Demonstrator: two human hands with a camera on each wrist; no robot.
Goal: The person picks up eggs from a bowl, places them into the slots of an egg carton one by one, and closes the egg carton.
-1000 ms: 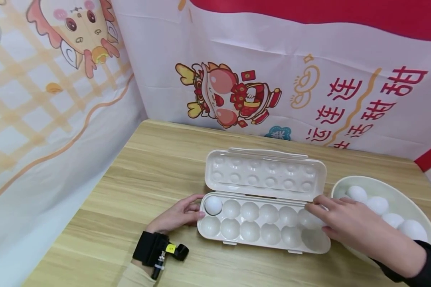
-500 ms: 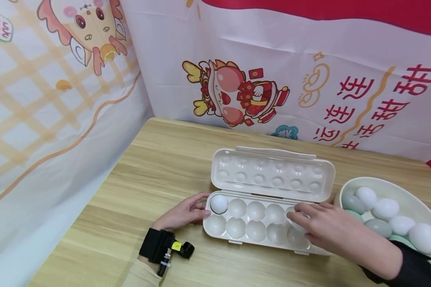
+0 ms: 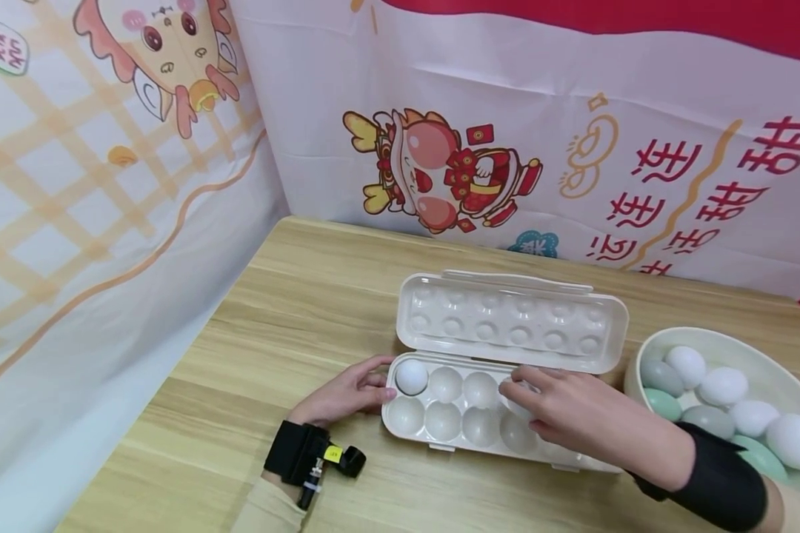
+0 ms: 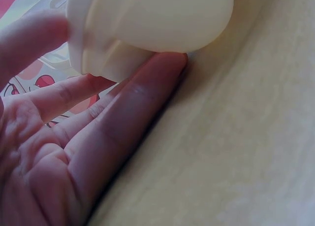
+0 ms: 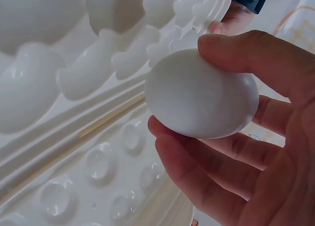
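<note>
My right hand holds a white egg between thumb and fingers, over the open egg box. In the head view that egg is mostly hidden behind the hand. Another white egg sits in the box's back-left cup. With my left hand I grip the left end of the box. The left wrist view shows its fingers reaching under the box wall. Behind the cups, the dimpled lid lies folded back.
A cream bowl stands to the right with white, grey and green eggs in it, partly behind my right forearm. All this rests on a wooden table. Printed cloth hangs behind the table and on the left.
My right hand has moved left along the cups, from the right end of the box towards its middle. The left hand stays at the box's left end. The view has shifted slightly.
</note>
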